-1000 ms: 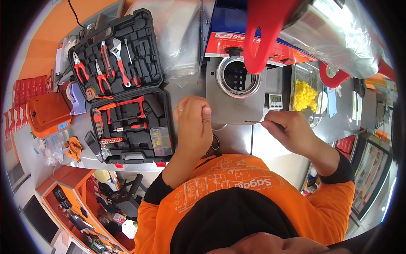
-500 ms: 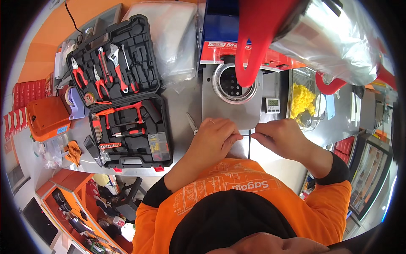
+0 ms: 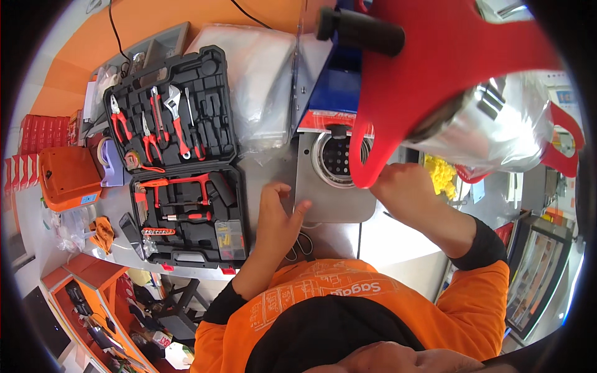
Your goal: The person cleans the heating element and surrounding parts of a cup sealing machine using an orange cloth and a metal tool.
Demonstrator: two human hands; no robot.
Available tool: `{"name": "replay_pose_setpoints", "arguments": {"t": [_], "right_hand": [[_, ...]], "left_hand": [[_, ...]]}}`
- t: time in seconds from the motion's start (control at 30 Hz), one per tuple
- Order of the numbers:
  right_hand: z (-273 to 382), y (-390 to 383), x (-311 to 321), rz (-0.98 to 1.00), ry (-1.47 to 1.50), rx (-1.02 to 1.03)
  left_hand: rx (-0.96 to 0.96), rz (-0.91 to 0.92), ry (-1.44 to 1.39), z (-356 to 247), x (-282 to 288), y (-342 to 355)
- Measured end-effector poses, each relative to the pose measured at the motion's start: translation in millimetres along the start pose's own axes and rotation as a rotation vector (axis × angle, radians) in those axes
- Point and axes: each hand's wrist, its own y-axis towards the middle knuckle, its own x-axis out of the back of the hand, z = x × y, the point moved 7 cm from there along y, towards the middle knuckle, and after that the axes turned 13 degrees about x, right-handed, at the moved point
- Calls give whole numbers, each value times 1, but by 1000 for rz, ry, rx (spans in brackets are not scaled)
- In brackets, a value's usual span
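My left hand hangs over the bench beside the machine's steel base, thumb and fingers apart, holding nothing. Beneath its wrist, the black loop handles of scissors show. My right hand is curled at the right side of the base, its fingertips partly behind a red bracket; what it holds, if anything, is hidden. The machine has a blue body, a grey steel base and a round metal ring around a dark perforated disc. Above it, the red bracket stands by a roll of clear film.
Left of the machine lies an open black tool case with red-handled pliers, a wrench and a hammer. Clear plastic bags lie behind it. An orange box and purple tape dispenser stand far left. Yellow pieces sit beyond my right hand.
My hands, together in front of the base before, have parted. The left moved left and opened; the right moved up beside the red bracket. The view has shifted, and the timer is out of sight.
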Motion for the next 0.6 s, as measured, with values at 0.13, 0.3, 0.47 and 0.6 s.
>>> {"name": "replay_pose_setpoints", "arguments": {"t": [0.13, 0.3, 0.47, 0.6], "right_hand": [[1, 18, 4, 174, 169, -21], [-1, 21, -7, 11, 349, -25], [1, 20, -3, 122, 75, 19], [2, 25, 9, 108, 92, 40]], "left_hand": [[186, 156, -69, 21, -20, -5], [239, 206, -147, 24, -28, -7], [225, 199, -173, 24, -28, -6], [259, 213, -154, 24, -28, -6]]}}
